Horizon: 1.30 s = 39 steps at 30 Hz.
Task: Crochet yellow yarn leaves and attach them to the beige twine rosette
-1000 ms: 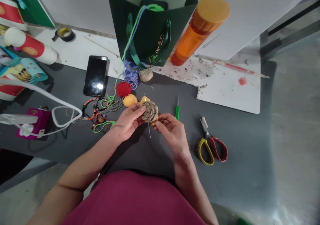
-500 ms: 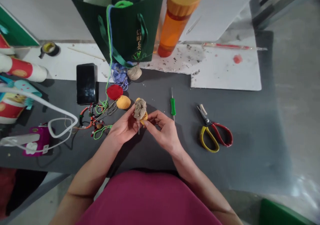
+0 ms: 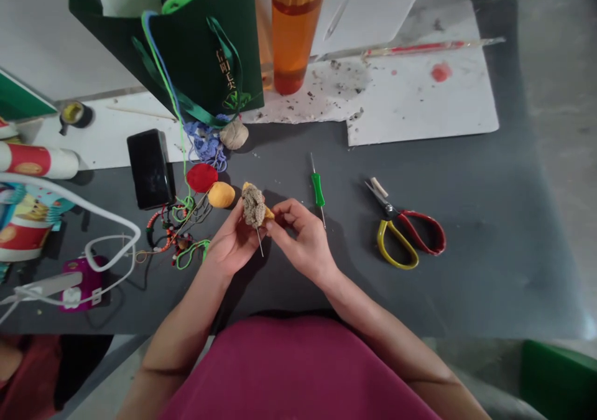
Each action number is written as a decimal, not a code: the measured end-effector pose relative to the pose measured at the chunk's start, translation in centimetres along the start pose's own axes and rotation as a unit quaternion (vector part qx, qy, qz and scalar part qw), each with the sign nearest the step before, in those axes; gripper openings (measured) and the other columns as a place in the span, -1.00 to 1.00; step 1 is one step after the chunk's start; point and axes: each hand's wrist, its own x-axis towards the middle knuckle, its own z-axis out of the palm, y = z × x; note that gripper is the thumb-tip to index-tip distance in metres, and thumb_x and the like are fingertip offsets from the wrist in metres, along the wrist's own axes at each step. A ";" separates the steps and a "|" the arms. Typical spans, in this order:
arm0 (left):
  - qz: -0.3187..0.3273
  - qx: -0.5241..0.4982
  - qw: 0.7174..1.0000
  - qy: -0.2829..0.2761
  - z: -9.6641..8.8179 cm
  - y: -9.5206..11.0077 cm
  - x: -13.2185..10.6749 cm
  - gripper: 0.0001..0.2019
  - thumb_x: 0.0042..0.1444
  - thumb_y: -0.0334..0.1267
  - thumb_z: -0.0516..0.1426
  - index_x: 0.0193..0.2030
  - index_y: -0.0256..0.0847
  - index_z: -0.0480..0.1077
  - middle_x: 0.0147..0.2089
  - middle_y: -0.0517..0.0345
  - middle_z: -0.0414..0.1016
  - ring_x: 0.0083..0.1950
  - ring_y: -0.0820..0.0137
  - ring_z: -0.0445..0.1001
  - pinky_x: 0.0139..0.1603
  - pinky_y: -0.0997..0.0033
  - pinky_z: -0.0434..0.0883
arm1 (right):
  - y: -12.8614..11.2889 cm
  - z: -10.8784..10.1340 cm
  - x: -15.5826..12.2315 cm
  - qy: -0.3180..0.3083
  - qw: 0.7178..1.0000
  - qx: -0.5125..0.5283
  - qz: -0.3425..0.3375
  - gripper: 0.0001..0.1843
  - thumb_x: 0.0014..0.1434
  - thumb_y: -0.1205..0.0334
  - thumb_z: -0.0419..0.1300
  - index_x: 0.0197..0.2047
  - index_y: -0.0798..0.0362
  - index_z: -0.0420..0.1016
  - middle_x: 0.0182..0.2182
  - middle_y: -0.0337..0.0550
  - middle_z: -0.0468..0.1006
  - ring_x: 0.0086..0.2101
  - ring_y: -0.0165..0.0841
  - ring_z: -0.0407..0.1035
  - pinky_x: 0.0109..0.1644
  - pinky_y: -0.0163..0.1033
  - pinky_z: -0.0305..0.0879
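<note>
A small beige crocheted piece [image 3: 253, 204] with a yellow part behind it is held above the grey table [image 3: 466, 221], a thin metal needle sticking out below it. My left hand [image 3: 231, 241] grips it from the left with curled fingers. My right hand [image 3: 301, 239] pinches its right edge between thumb and fingertips. A green-handled crochet hook [image 3: 318, 188] lies just right of my right hand. Yellow [image 3: 221, 194] and red [image 3: 202, 177] crocheted pieces lie to the left.
Scissors with red and yellow handles [image 3: 405, 233] lie at the right. A green gift bag [image 3: 196, 46], an orange bottle [image 3: 293, 28], a black phone [image 3: 149, 168], beaded cords [image 3: 170, 233], white cable [image 3: 93, 221] and white paper [image 3: 420, 96] crowd the back and left.
Both hands have turned the beige piece from face-on toward edge-on while keeping hold. The view has swung, so the table's things shifted in the frame.
</note>
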 end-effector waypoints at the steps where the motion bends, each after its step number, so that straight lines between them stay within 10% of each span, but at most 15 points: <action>1: -0.017 -0.021 1.000 0.008 0.4 0.0 -0.2 -0.80 0.35 -0.20 0.18 -0.28 -0.15 0.58 -0.32 0.27 0.68 -0.30 0.53 0.62 -0.25 0.60 0.54 | 0.1 0.0 0.1 -0.006 1.000 0.013 0.016 -0.88 0.14 0.18 0.25 -0.31 -0.01 0.38 -0.49 -0.28 0.54 -0.47 -0.42 0.44 -0.35 -0.26 0.36; 12: -0.032 -0.082 0.995 0.037 1.8 -0.1 -0.9 -0.61 0.48 -0.25 -0.06 -0.24 -0.19 0.56 -0.34 0.21 0.67 -0.35 0.49 0.61 -0.32 0.52 0.48 | -0.1 0.0 0.2 0.006 0.997 0.066 0.040 -0.80 0.14 0.10 0.31 -0.28 -0.01 0.39 -0.51 -0.31 0.57 -0.51 -0.45 0.48 -0.38 -0.30 0.41; 30: 0.030 -0.040 0.999 -0.018 1.0 -0.6 -0.5 -0.72 0.31 0.04 0.17 -0.24 -0.06 0.62 -0.15 0.16 0.70 -0.01 0.33 0.63 -0.04 0.35 0.52 | 0.2 -0.1 0.6 0.057 0.996 0.043 0.060 -0.77 0.13 0.08 0.30 -0.38 0.00 0.37 -0.59 -0.29 0.57 -0.58 -0.44 0.45 -0.45 -0.30 0.34; 39: 0.014 -0.046 0.998 0.051 1.8 -1.1 -0.5 -0.72 0.42 -0.18 0.06 -0.20 -0.16 0.58 -0.33 0.19 0.64 -0.32 0.46 0.58 -0.25 0.49 0.48 | 0.2 0.0 0.7 0.011 0.991 0.090 0.094 -0.72 0.07 0.04 0.35 -0.38 -0.01 0.36 -0.58 -0.31 0.56 -0.56 -0.44 0.46 -0.44 -0.31 0.40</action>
